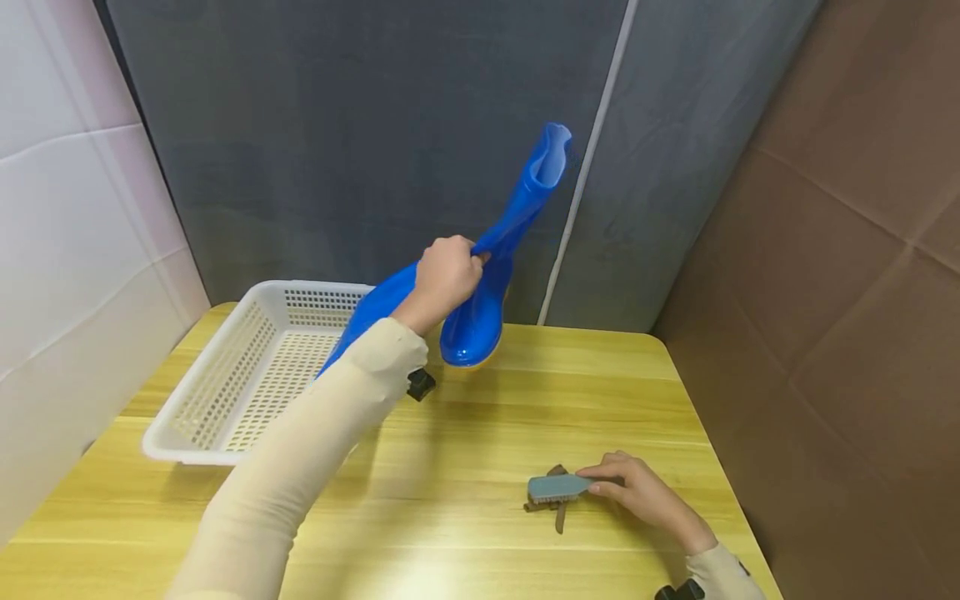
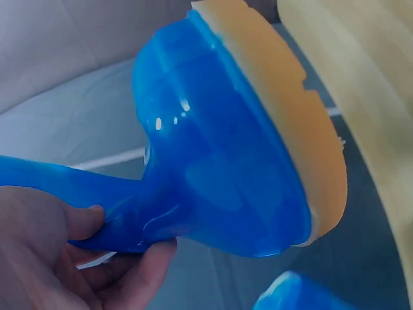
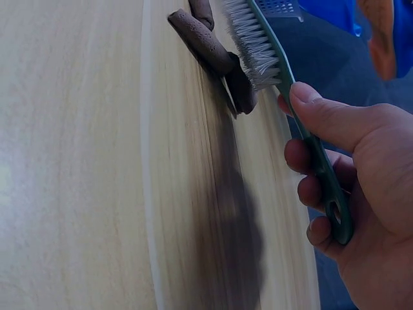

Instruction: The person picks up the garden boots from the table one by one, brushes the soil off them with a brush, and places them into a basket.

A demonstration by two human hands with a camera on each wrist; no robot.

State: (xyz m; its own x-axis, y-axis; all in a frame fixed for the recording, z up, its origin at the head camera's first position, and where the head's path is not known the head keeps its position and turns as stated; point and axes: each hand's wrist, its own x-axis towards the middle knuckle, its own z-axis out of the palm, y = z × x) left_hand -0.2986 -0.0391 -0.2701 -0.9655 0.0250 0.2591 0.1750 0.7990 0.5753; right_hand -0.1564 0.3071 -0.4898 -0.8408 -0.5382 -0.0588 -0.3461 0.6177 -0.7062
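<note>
My left hand [image 1: 448, 271] grips a blue rubber boot [image 1: 472, 332] by its shaft, above the far side of the table. The boot tilts, with its opening up to the right and its toe toward me. In the left wrist view its tan sole [image 2: 284, 123] shows, with thumb and fingers pinching the shaft. A second blue boot [image 1: 377, 304] lies at the basket's right side, partly hidden by my left arm. My right hand [image 1: 633, 493] holds a green-handled brush [image 1: 553, 487], its white bristles [image 3: 251, 45] down beside brown clay-like strips [image 3: 203, 42] on the table.
A white perforated plastic basket [image 1: 180, 446] stands at the left of the wooden table [image 1: 450, 508]. A dark grey panel [image 1: 360, 142] rises behind the table. White cloth [image 1: 75, 250] hangs at the left and brown cloth [image 1: 840, 292] at the right.
</note>
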